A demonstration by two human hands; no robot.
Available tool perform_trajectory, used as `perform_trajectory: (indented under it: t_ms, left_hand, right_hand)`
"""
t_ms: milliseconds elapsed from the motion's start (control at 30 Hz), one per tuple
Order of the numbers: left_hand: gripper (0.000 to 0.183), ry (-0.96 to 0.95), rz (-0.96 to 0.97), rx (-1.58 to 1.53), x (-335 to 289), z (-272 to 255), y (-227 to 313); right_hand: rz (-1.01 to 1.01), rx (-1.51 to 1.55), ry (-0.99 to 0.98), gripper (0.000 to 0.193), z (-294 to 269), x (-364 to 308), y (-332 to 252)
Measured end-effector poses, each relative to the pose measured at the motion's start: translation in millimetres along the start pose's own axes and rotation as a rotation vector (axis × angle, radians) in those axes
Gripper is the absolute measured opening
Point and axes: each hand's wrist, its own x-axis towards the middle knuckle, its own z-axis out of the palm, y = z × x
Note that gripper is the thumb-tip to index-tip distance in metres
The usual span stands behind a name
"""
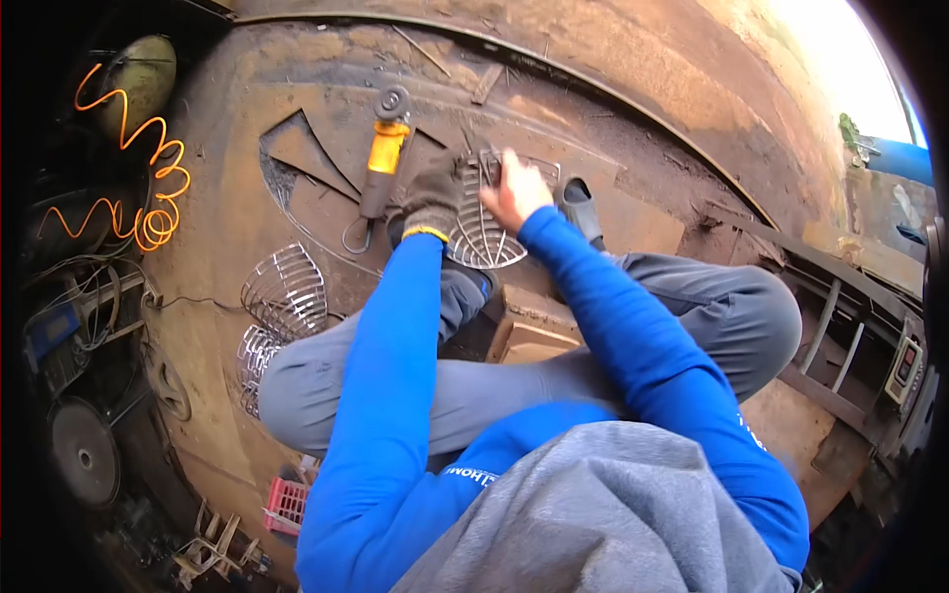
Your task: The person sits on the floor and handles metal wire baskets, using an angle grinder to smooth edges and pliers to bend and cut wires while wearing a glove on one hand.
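Note:
A fan-shaped metal wire grate (484,233) with curved bars sits between my feet. My left hand (433,196), in a dark glove with a yellow cuff, grips its left edge; the fingertips are partly hidden. Bare and slightly blurred, my right hand (521,194) is over the grate's right side, with thumb and forefinger apart and the other fingers hard to make out. Left of the gloved hand lies a yellow and grey angle grinder (384,153), its disc end pointing away from me.
Curved wire grates (285,289) are piled beside my left knee. Flat metal offcuts (308,156) lie beyond the grinder. A wooden block (534,321) is between my legs. An orange coiled hose (163,188) hangs at far left, a red crate (287,504) stands near left, and a metal frame (835,326) is at right.

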Motion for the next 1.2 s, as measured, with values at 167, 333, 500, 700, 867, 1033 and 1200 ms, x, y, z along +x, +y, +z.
perform_trajectory:
  t_ms: [167, 333, 500, 700, 867, 1033, 1200]
  left_hand:
    - [0.026, 0.194, -0.352, -0.492, 6, -9, 0]
    - [0.038, 0.179, -0.419, -0.727, -1, -17, 25]
    - [0.039, 0.21, -0.406, -0.714, -1, -13, 14]
    - [0.036, 0.207, -0.219, -0.405, 1, 1, -12]
    - [0.033, 0.194, -0.179, -0.33, 1, 9, -13]
    - [0.033, 0.266, -0.093, -0.276, 0, 4, -13]
    - [0.033, 0.175, -0.196, -0.242, -3, -8, 11]
  right_hand:
    - [-0.103, 0.337, 0.17, 0.038, -83, 30, -54]
    - [0.012, 0.269, 0.255, 0.04, -88, 29, -30]
    - [0.013, 0.262, 0.229, 0.04, -82, 27, -23]
    - [0.033, 0.272, 0.213, 0.04, -81, 26, -25]
    - [0.035, 0.257, 0.202, 0.042, -79, 26, -18]
    - [0.017, 0.264, 0.167, 0.042, -76, 26, -23]
    - [0.022, 0.257, 0.16, 0.043, -78, 24, -20]
